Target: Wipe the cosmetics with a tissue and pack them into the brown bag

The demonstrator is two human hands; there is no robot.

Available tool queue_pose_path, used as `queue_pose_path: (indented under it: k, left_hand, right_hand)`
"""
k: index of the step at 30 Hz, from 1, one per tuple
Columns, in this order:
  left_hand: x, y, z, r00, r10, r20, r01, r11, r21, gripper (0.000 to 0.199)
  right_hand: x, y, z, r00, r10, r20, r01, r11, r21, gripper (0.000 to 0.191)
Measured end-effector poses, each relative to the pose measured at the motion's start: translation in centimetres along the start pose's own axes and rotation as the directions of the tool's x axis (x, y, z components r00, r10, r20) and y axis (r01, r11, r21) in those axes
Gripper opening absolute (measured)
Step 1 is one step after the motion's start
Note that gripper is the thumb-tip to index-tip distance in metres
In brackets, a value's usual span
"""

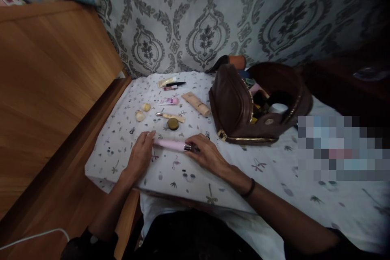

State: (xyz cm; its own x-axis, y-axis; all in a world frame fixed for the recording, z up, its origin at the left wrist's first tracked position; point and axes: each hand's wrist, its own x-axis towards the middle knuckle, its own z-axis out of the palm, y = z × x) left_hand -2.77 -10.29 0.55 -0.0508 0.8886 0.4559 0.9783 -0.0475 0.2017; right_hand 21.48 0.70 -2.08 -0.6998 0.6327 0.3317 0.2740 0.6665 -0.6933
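Note:
My left hand closes on the left end of a makeup brush with a pale pink handle, a silver band and a dark tip. My right hand pinches its dark end, partly covering it. The brush lies level across, just above or on the patterned cloth; I cannot tell which. Just beyond it are a small round olive-lidded jar and a slim gold-and-silver tube. A beige squeeze tube lies further right.
An unzipped brown leather bag full of items stands right of my hands. Two small cream-coloured pieces, a pink-and-white tube and a black pencil-like item lie on the cloth. A wooden panel borders the left.

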Motion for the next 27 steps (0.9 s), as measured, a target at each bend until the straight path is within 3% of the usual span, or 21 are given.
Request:
queue_pose_path:
  k: [3, 5, 8, 10, 13, 20, 23, 27]
  left_hand:
    - [0.8, 1.9, 0.1, 0.991, 0.062, -0.117, -0.062, 0.998, 0.000, 0.035]
    - [0.9, 4.0, 0.7, 0.970, 0.172, -0.170, -0.177, 0.984, -0.018, 0.036]
    - [0.6, 6.8, 2.2, 0.916, 0.387, -0.109, -0.394, 0.918, -0.050, 0.038]
    - [0.4, 7.5, 3.1, 0.894, 0.447, -0.035, -0.448, 0.892, -0.058, 0.037]
    - [0.9, 6.2, 3.6, 0.915, 0.403, -0.001, -0.403, 0.915, -0.023, 0.034]
    - [2.9, -0.5, 2.3, 0.987, 0.157, -0.035, -0.157, 0.987, -0.014, 0.027]
    - [2.7, -1.7, 2.7, 0.993, 0.113, -0.010, -0.114, 0.992, -0.053, 0.027]
    - [2.5, -1.6, 3.1, 0.997, 0.080, 0.009, -0.079, 0.994, -0.079, 0.027]
  right_hand:
    - [0.1, -0.1, -0.1, 1.000, 0.013, -0.009, -0.012, 1.000, 0.013, 0.013]
    - [0.1, -0.1, 0.0, 1.000, -0.007, -0.008, 0.007, 1.000, 0.000, 0.011]
    - [0.2, 0.2, 0.1, 0.999, -0.053, 0.000, 0.053, 0.998, -0.026, 0.005]
    - [0.2, 0.5, 0.1, 0.997, -0.071, 0.002, 0.071, 0.997, -0.028, 0.004]
    - [0.2, 0.6, 0.1, 0.997, -0.078, 0.001, 0.078, 0.997, -0.026, 0.006]
    - [0.4, 0.3, -0.1, 0.999, -0.052, 0.008, 0.052, 0.997, -0.057, 0.017]
    - [0.3, 0.4, 0.0, 0.999, -0.041, -0.011, 0.040, 0.998, -0.052, 0.019]
    - [0.0, 0.4, -0.1, 0.998, -0.044, -0.053, 0.043, 0.999, -0.012, 0.027]
